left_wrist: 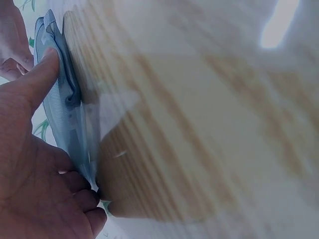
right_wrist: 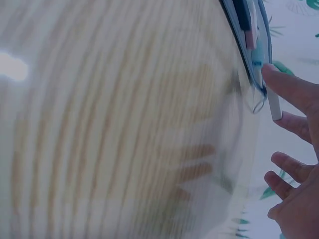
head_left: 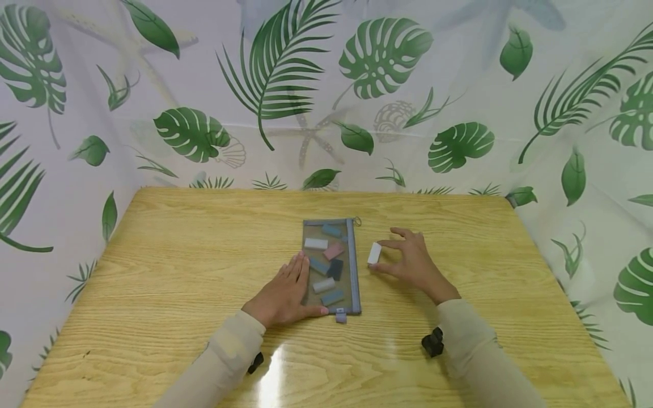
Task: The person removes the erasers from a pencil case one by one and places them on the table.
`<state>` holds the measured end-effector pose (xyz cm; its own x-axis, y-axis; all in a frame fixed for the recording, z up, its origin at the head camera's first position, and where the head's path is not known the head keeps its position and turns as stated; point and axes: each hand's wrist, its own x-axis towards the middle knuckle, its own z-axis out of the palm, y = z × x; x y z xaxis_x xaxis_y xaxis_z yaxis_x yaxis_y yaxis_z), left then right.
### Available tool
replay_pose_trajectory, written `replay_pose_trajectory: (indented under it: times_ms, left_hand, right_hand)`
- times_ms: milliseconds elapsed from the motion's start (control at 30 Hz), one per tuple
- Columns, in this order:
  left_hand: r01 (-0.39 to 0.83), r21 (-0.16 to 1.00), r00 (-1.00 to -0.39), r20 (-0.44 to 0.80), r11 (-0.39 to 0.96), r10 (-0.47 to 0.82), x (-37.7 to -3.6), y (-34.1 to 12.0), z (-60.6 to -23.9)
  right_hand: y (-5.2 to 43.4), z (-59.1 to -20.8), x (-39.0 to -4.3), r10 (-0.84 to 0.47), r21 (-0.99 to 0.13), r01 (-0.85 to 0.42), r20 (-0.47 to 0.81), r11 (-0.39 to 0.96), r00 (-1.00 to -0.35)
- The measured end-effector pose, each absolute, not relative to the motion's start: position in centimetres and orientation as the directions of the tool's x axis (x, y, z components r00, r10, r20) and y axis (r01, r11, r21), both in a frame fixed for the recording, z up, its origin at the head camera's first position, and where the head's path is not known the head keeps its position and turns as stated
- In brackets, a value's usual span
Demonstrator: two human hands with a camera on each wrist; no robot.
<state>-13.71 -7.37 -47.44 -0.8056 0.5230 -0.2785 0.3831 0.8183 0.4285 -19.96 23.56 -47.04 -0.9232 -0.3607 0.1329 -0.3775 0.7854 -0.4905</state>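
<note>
Apparently mid-filling, the left hand (head_left: 285, 292) presses flat on the mesh pouch (head_left: 331, 265) at mid-table while the right hand (head_left: 413, 262) pinches a white block (head_left: 374, 253) just beside its zipper edge, which next needs slipping inside.

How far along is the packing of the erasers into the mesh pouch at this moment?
Most looks done: about seven erasers lie inside the mesh pouch. In hand: the right hand pinches a white eraser beside the pouch, while the left hand presses the pouch flat on the table. Left, seemingly: putting that last eraser in. Whether the zip is open cannot be told.
</note>
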Motion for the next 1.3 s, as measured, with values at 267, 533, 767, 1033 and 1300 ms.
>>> replay_pose_trajectory:
  times_ms: [267, 533, 767, 1033, 1300]
  left_hand:
    - [0.383, 0.425, -0.806, -0.281, 0.820, 0.522, -13.8, -7.4, -47.6]
    - [0.382, 0.425, -0.806, -0.282, 0.821, 0.521, -13.8, -7.4, -47.6]
    - [0.379, 0.426, -0.805, -0.285, 0.821, 0.520, -13.8, -7.4, -47.6]
    - [0.376, 0.427, -0.806, -0.287, 0.823, 0.517, -13.8, -7.4, -47.7]
    - [0.380, 0.441, -0.802, -0.281, 0.813, 0.527, -13.8, -7.4, -47.5]
  right_hand:
    - [25.6, -47.2, -20.4, -0.309, -0.473, -0.339, 0.143, 0.813, -0.940]
    - [27.6, -47.5, -20.8, -0.254, -0.471, -0.313, 0.185, 0.825, -0.949]
    - [29.0, -47.9, -20.9, -0.198, -0.467, -0.254, 0.167, 0.847, -0.966]
    - [30.2, -48.2, -20.9, -0.144, -0.448, -0.194, 0.142, 0.873, -0.979]
    - [30.7, -48.5, -20.7, -0.115, -0.473, -0.149, 0.100, 0.868, -0.988]
